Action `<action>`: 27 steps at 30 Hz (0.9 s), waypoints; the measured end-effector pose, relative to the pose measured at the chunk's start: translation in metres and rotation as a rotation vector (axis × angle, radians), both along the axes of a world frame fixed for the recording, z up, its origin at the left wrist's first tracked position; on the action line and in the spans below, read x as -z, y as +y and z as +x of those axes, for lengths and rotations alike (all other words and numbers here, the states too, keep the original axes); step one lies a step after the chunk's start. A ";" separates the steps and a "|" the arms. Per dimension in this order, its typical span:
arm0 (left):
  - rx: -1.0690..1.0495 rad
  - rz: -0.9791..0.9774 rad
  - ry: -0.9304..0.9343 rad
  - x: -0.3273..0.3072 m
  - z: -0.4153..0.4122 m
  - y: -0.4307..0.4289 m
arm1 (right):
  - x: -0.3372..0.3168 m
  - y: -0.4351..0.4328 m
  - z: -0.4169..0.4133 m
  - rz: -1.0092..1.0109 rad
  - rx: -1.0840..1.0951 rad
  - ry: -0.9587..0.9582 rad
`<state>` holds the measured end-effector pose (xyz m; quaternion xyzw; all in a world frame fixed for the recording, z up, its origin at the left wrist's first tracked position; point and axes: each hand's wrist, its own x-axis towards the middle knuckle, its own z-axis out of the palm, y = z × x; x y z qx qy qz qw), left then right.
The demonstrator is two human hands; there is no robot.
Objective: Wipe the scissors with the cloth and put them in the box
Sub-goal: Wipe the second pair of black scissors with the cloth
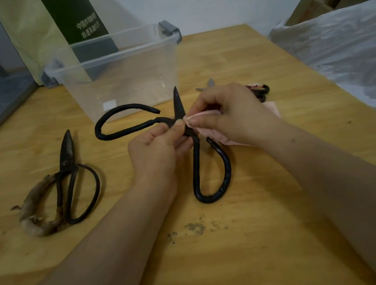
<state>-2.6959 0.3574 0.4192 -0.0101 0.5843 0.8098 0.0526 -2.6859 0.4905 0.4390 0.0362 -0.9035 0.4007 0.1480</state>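
Wiping big black scissors (194, 156) over wooden table (262, 242), in front of clear box (120, 78).
Left hand (156, 153) pinched the pivot; right hand (232, 112) fingers pressed pink cloth (215, 135) against blade.

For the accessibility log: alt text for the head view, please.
Left hand grips large black scissors at the pivot while the right hand presses a pink cloth to the blade. On the wooden table: an empty clear box behind, older scissors left.
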 end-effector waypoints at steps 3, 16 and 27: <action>-0.009 0.001 -0.015 -0.002 0.002 0.001 | -0.002 0.016 -0.002 0.079 0.122 -0.079; 0.181 -0.063 0.082 -0.001 0.005 0.001 | -0.020 0.041 -0.005 -0.063 0.326 0.422; 0.157 -0.032 0.102 0.000 0.005 0.001 | -0.035 0.050 0.009 -0.097 0.338 0.205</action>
